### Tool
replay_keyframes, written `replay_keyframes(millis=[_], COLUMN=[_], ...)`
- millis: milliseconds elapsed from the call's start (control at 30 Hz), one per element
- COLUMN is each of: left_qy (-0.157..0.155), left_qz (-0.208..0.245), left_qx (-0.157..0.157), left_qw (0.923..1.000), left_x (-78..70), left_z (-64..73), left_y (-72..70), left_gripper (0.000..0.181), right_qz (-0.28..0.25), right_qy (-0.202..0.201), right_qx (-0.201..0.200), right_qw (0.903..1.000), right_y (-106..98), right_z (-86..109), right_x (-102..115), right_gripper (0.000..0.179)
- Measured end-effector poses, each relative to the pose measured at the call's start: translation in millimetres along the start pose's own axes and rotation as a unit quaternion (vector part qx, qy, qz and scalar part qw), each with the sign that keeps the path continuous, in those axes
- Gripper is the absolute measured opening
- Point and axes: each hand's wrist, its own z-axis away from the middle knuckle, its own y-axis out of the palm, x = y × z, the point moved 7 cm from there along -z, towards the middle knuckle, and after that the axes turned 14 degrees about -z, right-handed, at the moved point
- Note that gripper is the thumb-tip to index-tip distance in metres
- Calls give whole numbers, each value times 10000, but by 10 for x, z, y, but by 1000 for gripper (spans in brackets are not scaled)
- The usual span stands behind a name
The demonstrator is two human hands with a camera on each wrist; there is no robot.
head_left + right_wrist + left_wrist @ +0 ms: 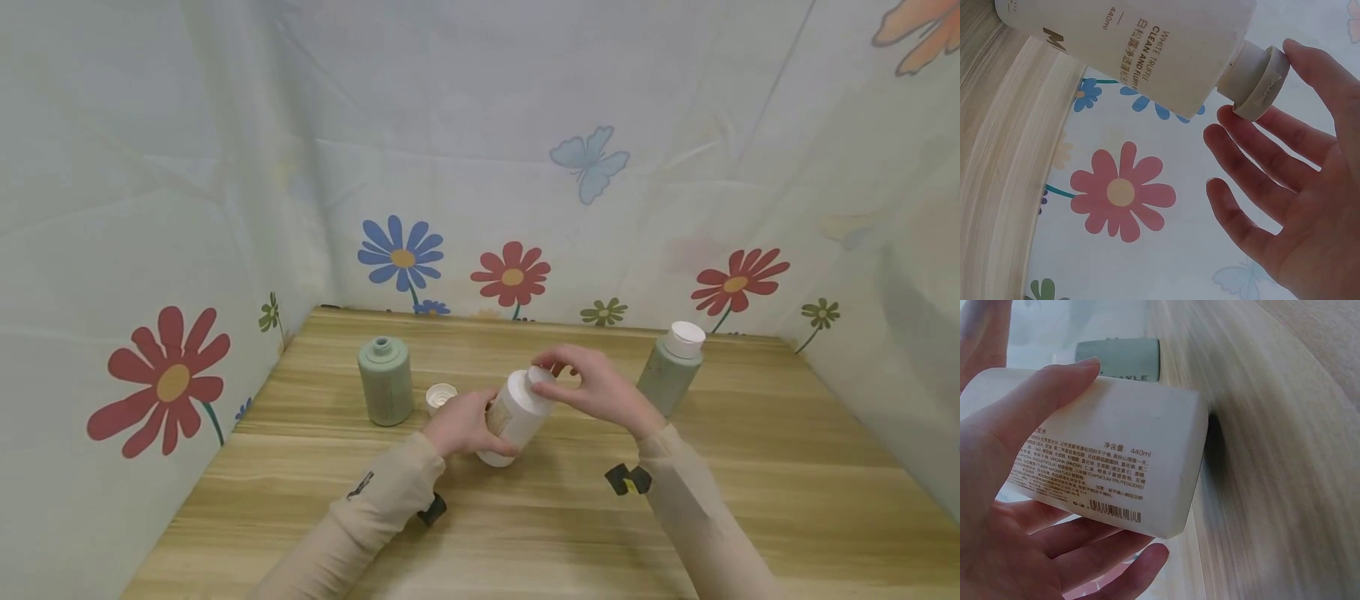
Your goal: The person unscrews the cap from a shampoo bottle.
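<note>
A white 440 ml bottle (528,423) is tilted with its top leaning right, and my left hand (467,423) grips its body. In the left wrist view the thumb lies over the printed back of the bottle (1116,444), with fingers curled beneath. My right hand (596,389) pinches the white cap (537,377) at the neck. The right wrist view shows thumb and fingertips on opposite sides of that cap (1264,87), which sits slightly askew. Whether the bottle's base touches the table cannot be told.
An uncapped green bottle (386,385) stands at the left. Between it and my left hand lies a loose white cap (439,395), inside facing up. Behind my right hand stands a green bottle (670,377) with a white cap. Flowered cloth (465,167) encloses the wooden table (525,542).
</note>
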Motion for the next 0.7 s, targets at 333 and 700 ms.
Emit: replay_keyframes(millis=[333, 700], left_qy=[9, 6], left_qz=[-122, -31], left_qx=[-12, -24], left_qw=[9999, 10000], left_x=[-6, -10], left_z=[-11, -8], left_y=[4, 0], left_gripper=[66, 65], right_qz=[46, -90], right_qy=[-311, 276], right_qx=[318, 33], right_qw=[9990, 9996], right_y=[21, -42], right_z=[22, 31], right_x=[60, -11], right_gripper=[34, 32])
